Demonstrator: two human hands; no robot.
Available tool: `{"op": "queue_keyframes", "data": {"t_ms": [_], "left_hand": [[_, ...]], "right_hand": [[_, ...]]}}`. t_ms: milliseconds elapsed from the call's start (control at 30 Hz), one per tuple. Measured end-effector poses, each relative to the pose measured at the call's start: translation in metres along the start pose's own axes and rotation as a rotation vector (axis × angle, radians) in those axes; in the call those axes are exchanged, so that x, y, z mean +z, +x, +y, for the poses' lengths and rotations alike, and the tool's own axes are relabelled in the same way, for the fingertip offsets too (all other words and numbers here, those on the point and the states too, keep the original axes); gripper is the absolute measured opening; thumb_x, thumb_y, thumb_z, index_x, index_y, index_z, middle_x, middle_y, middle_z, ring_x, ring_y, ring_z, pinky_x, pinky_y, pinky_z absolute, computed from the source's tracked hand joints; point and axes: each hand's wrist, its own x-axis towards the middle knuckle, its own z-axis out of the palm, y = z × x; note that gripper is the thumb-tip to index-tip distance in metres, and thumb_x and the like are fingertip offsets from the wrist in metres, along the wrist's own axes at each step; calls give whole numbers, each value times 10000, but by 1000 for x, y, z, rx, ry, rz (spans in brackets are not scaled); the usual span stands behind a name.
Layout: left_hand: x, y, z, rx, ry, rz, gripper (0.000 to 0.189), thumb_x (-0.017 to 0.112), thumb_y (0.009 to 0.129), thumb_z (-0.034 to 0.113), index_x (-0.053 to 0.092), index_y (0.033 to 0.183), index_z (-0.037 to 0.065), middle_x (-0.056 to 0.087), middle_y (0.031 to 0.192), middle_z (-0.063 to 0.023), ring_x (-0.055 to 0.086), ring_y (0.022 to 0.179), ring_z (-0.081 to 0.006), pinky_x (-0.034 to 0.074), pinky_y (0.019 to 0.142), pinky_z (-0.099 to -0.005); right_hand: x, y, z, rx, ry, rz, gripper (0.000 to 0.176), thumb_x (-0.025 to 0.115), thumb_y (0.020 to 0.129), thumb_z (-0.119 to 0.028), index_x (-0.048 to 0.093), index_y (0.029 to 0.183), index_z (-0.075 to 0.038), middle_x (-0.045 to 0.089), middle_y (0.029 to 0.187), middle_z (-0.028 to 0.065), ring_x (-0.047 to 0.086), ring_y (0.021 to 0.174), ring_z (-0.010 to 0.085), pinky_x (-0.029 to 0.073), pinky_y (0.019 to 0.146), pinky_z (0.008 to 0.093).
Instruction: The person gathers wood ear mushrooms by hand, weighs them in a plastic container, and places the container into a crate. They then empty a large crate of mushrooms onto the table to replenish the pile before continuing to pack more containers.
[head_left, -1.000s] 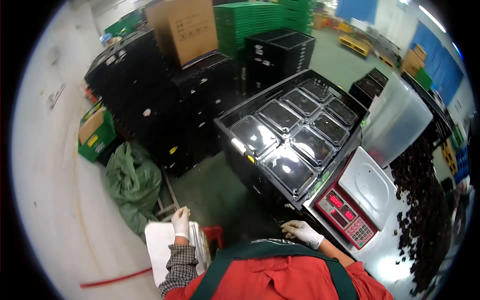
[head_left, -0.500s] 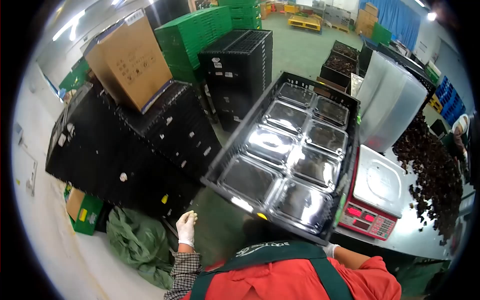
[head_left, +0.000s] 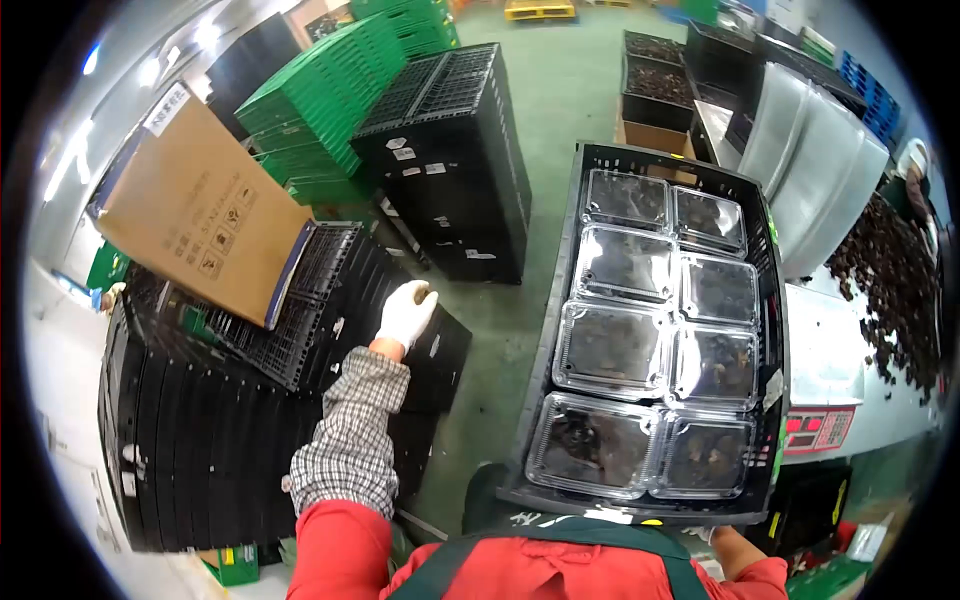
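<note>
A black plastic crate (head_left: 570,503) spans the right of the view, filled with two rows of clear lidded plastic boxes (head_left: 612,350). Dark pieces show through several lids. My right hand (head_left: 703,536), in a white glove, is at the crate's near edge by my apron; the crate hides most of its fingers. My left hand (head_left: 408,313), also gloved, has its fingers curled in with nothing visible in them. It overlaps the edge of the stacked black crates (head_left: 372,285) on the left.
A cardboard carton (head_left: 215,200) sits tilted on the left stacks. Farther off stand a tall black crate stack (head_left: 450,190) and green crates (head_left: 310,95). A red scale (head_left: 818,428) and heaped dark pieces (head_left: 890,280) are at right. Green floor (head_left: 562,85) runs between.
My left hand has moved forward and up from low beside me to the black stacks. The view has turned, and the loaded crate now points more straight ahead, farther right in view.
</note>
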Motion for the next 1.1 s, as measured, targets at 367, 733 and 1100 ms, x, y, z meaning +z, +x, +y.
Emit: {"op": "queue_keyframes", "data": {"t_ms": [367,733,1100], "left_hand": [[-34,149,-67,257,246,-182,512,638,813,372,581,1194,35,591,1199,-176,535,1148,-331,419,994,-396],[-10,311,-62,405,497,-91,428,574,854,318,566,1179,40,609,1102,-191,569,1041,-358,463,894,-436],[41,487,-86,602,600,38,857,853,613,277,438,1311,6,509,1287,-182,485,1209,-308,385,1032,-367]], "right_hand": [[32,-25,-275,334,-41,117,209,548,866,-254,719,928,-151,705,959,87,669,910,245,531,760,381],[81,8,-349,530,583,106,305,462,861,-320,710,921,-153,695,949,121,668,868,295,524,744,418],[-22,15,-448,1368,1591,610,326,547,883,-274,659,1054,-20,685,820,149,663,728,225,523,682,342]]}}
